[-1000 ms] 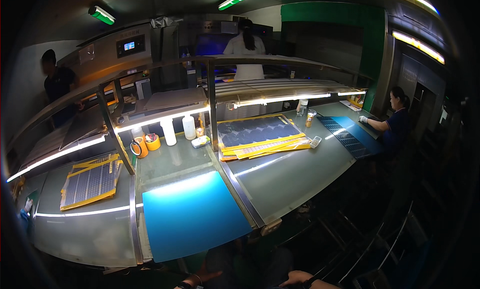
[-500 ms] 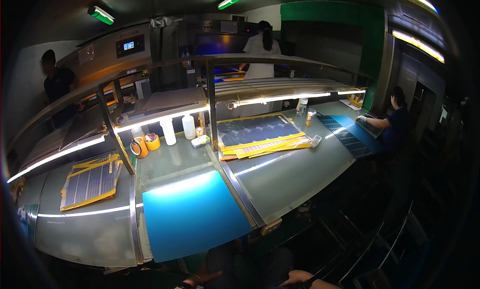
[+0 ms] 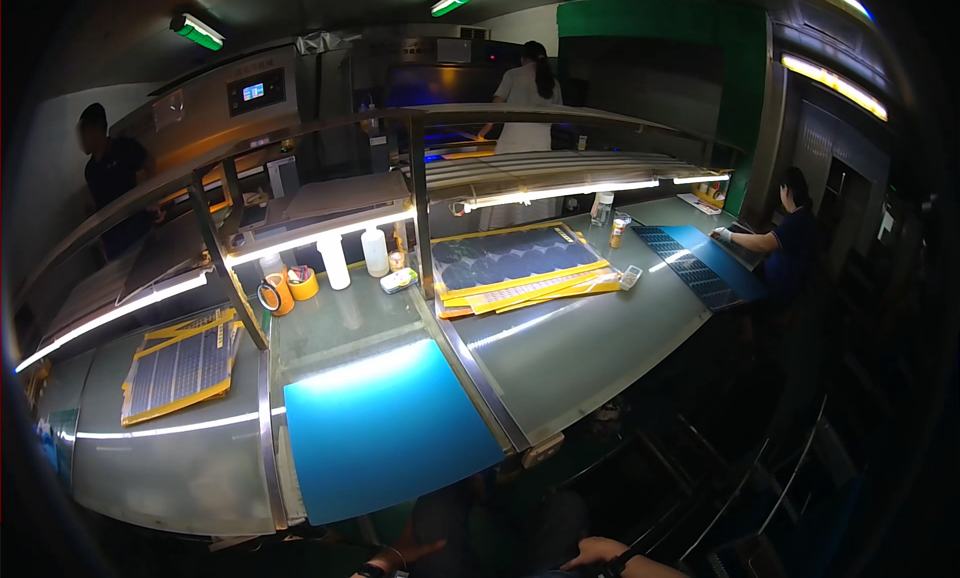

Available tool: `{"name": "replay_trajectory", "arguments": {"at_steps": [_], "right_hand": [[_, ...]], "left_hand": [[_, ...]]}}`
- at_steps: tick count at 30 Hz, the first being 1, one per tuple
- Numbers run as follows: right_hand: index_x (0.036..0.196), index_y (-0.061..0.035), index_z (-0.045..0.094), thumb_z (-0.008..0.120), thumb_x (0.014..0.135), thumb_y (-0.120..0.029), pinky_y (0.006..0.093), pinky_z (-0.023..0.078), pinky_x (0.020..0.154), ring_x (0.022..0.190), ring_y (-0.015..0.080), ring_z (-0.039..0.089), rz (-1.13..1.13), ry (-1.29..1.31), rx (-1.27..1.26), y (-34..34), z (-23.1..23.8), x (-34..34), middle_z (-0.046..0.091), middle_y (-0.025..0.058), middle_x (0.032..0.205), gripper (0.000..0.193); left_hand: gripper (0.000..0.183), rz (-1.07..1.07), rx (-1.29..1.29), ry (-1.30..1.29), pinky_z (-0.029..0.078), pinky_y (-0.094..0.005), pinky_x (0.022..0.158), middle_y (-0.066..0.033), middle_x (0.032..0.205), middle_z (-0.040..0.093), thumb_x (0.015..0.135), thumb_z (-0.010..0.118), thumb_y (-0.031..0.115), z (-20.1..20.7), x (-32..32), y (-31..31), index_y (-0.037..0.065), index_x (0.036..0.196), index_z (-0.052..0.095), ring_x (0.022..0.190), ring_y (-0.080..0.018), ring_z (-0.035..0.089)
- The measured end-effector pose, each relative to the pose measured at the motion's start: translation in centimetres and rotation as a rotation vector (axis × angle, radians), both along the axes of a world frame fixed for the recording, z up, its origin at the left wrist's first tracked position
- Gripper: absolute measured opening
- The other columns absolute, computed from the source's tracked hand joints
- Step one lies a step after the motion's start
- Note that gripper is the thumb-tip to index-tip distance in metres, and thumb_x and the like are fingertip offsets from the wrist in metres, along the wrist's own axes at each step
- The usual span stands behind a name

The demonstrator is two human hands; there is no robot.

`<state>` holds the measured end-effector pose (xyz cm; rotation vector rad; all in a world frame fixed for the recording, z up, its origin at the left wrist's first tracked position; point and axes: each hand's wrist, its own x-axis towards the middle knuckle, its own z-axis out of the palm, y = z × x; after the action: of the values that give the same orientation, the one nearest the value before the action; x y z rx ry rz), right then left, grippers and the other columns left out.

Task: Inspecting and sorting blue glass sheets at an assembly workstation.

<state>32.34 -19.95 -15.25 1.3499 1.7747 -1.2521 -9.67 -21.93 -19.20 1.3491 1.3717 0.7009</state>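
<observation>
My left hand (image 3: 418,549) lies at the lower edge against my left thigh, thumb and fingers apart and nothing held. Across from it, my right hand (image 3: 594,551) rests over my right thigh with its fingers laid out, also holding nothing. Both wrists wear dark bands. In front of me, a smooth blue sheet (image 3: 385,433) covers the near part of the glass-topped bench (image 3: 350,338), and a lamp's glare whitens its far edge. Neither hand touches the sheet.
Behind the sheet stand white bottles (image 3: 374,251), an orange tape roll (image 3: 303,282) and a small box (image 3: 399,280). Yellow-edged patterned sheets (image 3: 520,268) are stacked to the right, others (image 3: 185,366) to the left. A metal post (image 3: 419,198) carries the shelf. A co-worker (image 3: 790,233) handles a sheet.
My hands and the blue sheet stay put. At the far right, the co-worker's hand and the sheet under it have shifted slightly.
</observation>
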Motion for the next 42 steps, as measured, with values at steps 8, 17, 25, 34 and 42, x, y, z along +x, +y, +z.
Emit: {"name": "replay_trajectory", "arguments": {"at_steps": [8, 17, 25, 34, 42], "right_hand": [[0.09, 0.0093, 0.066, 0.058, 0.064, -0.075, 0.0372, 0.046, 0.087, 0.095, 0.0336, 0.061, 0.004, -0.046, -0.08, 0.3, 0.6, -0.3, 0.063, 0.0252, 0.099, 0.088], [0.094, 0.0104, 0.064, 0.057, 0.064, -0.075, 0.0372, 0.044, 0.091, 0.101, 0.0351, 0.059, 0.028, -0.06, -0.026, 0.1, 0.6, -0.3, 0.061, 0.0276, 0.103, 0.091], [0.088, 0.0115, 0.065, 0.058, 0.067, -0.073, 0.0362, 0.048, 0.077, 0.083, 0.0313, 0.062, 0.017, 0.011, 0.041, 0.0, -0.2, 0.1, 0.063, 0.0234, 0.086, 0.087], [0.098, 0.0109, 0.063, 0.059, 0.065, -0.073, 0.0371, 0.045, 0.091, 0.101, 0.0348, 0.059, 0.025, -0.043, 0.06, -0.1, -2.3, 0.2, 0.059, 0.0275, 0.109, 0.091], [0.083, 0.0124, 0.064, 0.058, 0.066, -0.073, 0.0369, 0.047, 0.076, 0.079, 0.0303, 0.062, -0.03, -0.024, -0.037, -0.1, 0.5, -0.1, 0.063, 0.0231, 0.079, 0.087]], "left_hand": [[0.121, -0.016, -0.083, 0.007, 0.03, -0.0385, 0.108, -0.0204, 0.14, 0.029, 0.059, 0.078, 0.056, -0.8, -0.3, 0.0, 0.0, 0.141, 0.008, 0.13, -0.0297, 0.032], [0.121, -0.009, -0.062, 0.0, 0.029, -0.0382, 0.108, -0.0205, 0.14, 0.029, 0.059, 0.079, 0.054, 0.4, -0.1, -0.1, 0.001, 0.141, 0.007, 0.131, -0.0296, 0.032], [0.123, -0.008, -0.105, -0.007, 0.03, -0.0378, 0.108, -0.0211, 0.141, 0.028, 0.059, 0.079, 0.055, -0.5, -0.3, 0.2, 0.0, 0.141, 0.006, 0.131, -0.0297, 0.032], [0.121, -0.016, -0.069, 0.014, 0.031, -0.0385, 0.107, -0.0213, 0.14, 0.029, 0.059, 0.079, 0.054, -0.8, -0.2, 0.2, 0.0, 0.141, 0.008, 0.13, -0.0301, 0.033], [0.118, 0.005, -0.082, 0.008, 0.029, -0.0387, 0.108, -0.0203, 0.14, 0.03, 0.059, 0.078, 0.055, 0.1, 0.0, 0.0, 0.001, 0.141, 0.012, 0.131, -0.0298, 0.031]]}}
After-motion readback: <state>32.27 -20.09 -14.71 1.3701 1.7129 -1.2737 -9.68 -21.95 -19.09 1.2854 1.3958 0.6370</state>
